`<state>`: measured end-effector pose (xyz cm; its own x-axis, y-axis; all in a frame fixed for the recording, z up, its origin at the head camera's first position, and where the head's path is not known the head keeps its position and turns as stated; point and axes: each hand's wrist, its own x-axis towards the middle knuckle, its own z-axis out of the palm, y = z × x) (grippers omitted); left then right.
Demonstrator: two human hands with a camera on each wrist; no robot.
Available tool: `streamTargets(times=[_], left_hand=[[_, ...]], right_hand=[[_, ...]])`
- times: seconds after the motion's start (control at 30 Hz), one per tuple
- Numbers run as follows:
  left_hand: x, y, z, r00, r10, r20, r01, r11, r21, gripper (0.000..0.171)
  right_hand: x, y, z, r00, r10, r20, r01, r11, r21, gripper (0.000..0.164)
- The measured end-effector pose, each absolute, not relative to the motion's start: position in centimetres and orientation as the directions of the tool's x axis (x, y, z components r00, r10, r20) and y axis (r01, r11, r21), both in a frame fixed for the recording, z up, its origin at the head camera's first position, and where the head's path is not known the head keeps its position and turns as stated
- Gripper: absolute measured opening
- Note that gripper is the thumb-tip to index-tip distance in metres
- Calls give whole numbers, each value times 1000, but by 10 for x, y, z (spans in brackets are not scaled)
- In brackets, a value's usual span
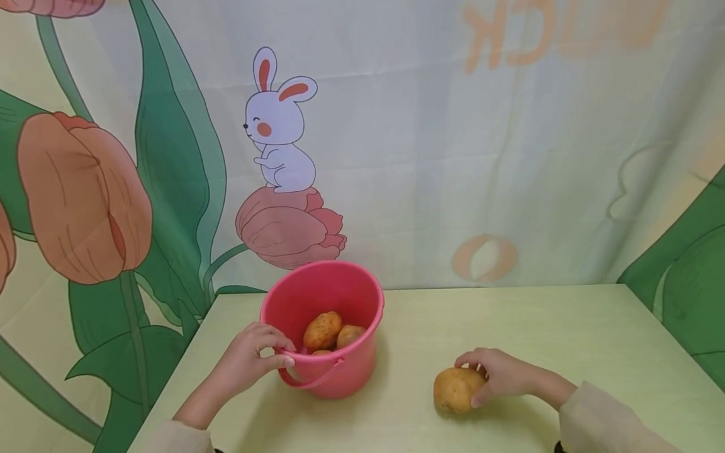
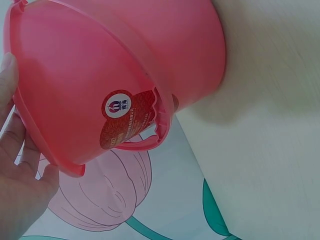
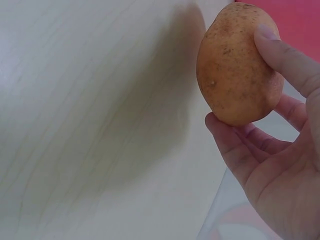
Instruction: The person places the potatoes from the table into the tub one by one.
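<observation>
A pink plastic bucket (image 1: 354, 368) with a hanging handle stands on the left half of the table, its rim held by my left hand (image 1: 249, 357). The thumb lies outside the rim and the fingers reach over it. Inside the bucket are several potatoes, one (image 1: 323, 330) in plain sight and others partly hidden by the near wall. To the right of the bucket, my right hand (image 1: 506, 377) grips a single potato (image 1: 453, 391) between thumb and fingers. The right wrist view shows this potato (image 3: 235, 67) over the tabletop with its shadow beside it.
The pale wood-grain table (image 1: 544, 327) ends at the back against a hanging cloth (image 1: 408, 189) printed with tulips and a rabbit. A red label (image 2: 127, 120) is on the bucket's outer wall, near the handle.
</observation>
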<state>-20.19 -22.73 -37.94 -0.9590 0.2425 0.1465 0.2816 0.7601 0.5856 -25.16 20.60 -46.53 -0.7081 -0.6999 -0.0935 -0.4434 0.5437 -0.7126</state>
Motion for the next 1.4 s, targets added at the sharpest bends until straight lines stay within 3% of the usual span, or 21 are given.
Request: streamTargets(times=[1.07, 1.4], left_hand=[[-202, -228, -379, -958, 247, 143, 284, 771, 570, 12], [-201, -227, -378, -958, 247, 149, 287, 781, 555, 12]], right_hand=[[-257, 204, -424, -729, -684, -20, -491, 543, -682, 63], [-261, 200, -406, -704, -709, 28, -557, 529, -640, 62]])
